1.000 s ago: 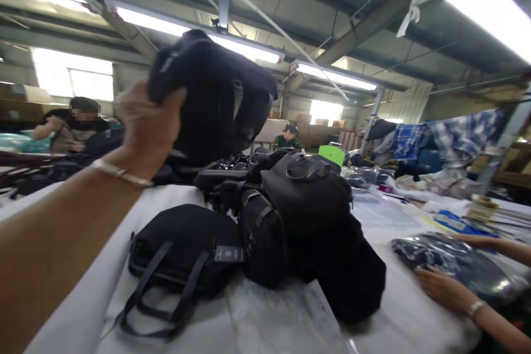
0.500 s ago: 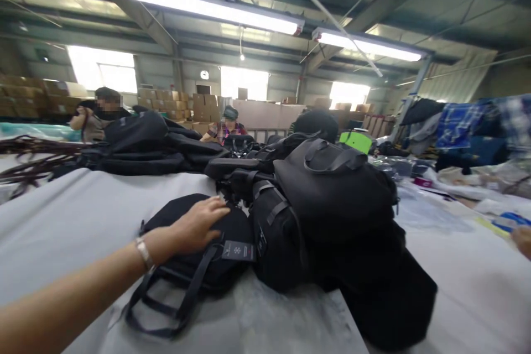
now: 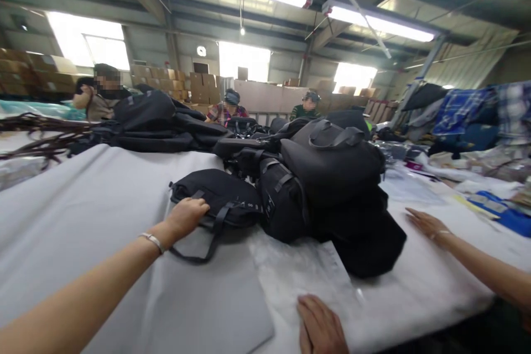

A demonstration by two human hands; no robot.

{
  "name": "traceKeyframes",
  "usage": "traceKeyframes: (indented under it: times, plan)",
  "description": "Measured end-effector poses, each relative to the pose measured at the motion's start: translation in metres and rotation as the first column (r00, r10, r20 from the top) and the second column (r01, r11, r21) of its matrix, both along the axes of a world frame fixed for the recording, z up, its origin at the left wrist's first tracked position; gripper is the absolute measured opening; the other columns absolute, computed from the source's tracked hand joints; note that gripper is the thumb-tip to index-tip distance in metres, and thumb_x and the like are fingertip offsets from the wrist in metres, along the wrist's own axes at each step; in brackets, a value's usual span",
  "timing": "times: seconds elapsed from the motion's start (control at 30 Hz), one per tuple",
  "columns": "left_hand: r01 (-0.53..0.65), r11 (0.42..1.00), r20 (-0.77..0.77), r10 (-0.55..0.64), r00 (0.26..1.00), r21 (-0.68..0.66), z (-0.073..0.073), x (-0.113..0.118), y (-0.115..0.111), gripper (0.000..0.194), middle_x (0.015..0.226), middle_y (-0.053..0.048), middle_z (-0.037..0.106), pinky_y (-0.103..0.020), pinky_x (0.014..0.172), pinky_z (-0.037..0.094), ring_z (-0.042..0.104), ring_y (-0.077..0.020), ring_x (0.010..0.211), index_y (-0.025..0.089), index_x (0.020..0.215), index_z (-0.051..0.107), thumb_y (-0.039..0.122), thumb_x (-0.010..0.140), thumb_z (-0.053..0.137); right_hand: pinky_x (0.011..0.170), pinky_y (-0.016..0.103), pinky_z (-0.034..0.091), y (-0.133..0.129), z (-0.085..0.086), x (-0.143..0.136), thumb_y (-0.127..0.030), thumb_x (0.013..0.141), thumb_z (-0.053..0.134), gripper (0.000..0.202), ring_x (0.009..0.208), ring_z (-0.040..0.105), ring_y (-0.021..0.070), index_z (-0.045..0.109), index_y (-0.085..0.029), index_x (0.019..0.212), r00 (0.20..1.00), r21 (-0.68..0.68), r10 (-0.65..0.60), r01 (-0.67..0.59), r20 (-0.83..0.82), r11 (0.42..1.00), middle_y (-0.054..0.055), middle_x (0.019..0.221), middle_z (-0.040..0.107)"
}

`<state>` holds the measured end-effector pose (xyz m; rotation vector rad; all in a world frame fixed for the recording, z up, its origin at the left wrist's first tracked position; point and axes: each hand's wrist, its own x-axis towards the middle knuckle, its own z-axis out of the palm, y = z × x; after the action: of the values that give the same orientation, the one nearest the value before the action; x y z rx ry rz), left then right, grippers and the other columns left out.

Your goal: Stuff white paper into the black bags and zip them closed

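Observation:
My left hand point(image 3: 188, 218), with a silver bracelet at the wrist, is closed on the near left edge of a small black bag point(image 3: 226, 191). That bag lies on the white-covered table point(image 3: 103, 221), its strap loop hanging toward me. Its right side touches an upright black bag point(image 3: 282, 204) with short straps. My right hand point(image 3: 321, 326) is at the bottom edge, fingers stretched out and lying flat at the near side of a clear plastic bag point(image 3: 298, 257). A larger dark backpack point(image 3: 332, 160) leans over the pile; its lower part merges into black fabric.
A co-worker's hand point(image 3: 427, 224) rests on the table at the right. More black bags point(image 3: 153, 127) are heaped at the back left, beside brown straps point(image 3: 41, 135). A blue item point(image 3: 504, 213) lies far right. Several people sit or stand beyond the table.
My left hand has gone from lying spread on the small bag to gripping its edge. My right hand has come into view at the bottom. The co-worker's hand has reached further in from the right.

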<state>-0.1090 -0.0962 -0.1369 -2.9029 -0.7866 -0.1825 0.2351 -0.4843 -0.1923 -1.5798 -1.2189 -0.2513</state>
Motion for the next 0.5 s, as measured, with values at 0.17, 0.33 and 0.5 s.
traceKeyframes:
  times: [0.17, 0.33, 0.5]
  plan:
    - [-0.026, 0.997, 0.116, 0.018, 0.993, 0.067, 0.092, -0.001, -0.017, 0.037, 0.105, -0.017, 0.071, -0.041, 0.086, 0.050, 0.068, -0.0301, 0.096, 0.013, 0.111, 0.071, 0.010, 0.093, 0.039, 0.082, 0.050, 0.066, -0.009, -0.072, -0.093, -0.018, 0.085, 0.062, 0.035, 0.105, 0.074, 0.0333, 0.077, -0.031, 0.113, 0.978, -0.118, 0.038, -0.013, 0.205, 0.993, 0.004, 0.114, 0.078]
    - [0.028, 1.000, 0.196, -0.028, 0.980, 0.002, 0.174, -0.017, -0.069, 0.022, 0.098, -0.008, 0.073, -0.033, 0.076, 0.047, 0.067, -0.0252, 0.088, 0.021, 0.097, 0.069, 0.032, 0.094, 0.051, 0.090, 0.048, 0.063, -0.007, -0.036, -0.123, -0.014, 0.093, 0.054, 0.038, 0.118, 0.068, 0.0301, 0.064, -0.020, 0.129, 0.899, -0.033, -0.008, 0.025, 0.437, 0.999, 0.013, 0.129, 0.070]
    - [0.193, 0.957, 0.189, -0.153, 0.970, -0.215, 0.172, 0.004, -0.153, 0.018, 0.091, -0.007, 0.072, -0.035, 0.076, 0.045, 0.066, -0.0261, 0.085, 0.021, 0.087, 0.064, 0.035, 0.093, 0.054, 0.107, 0.053, 0.052, -0.011, 0.074, -0.149, -0.008, 0.093, 0.057, 0.055, 0.137, 0.053, 0.0321, 0.050, -0.019, 0.146, 0.906, 0.186, -0.057, -0.025, 0.421, 0.982, 0.016, 0.141, 0.059]
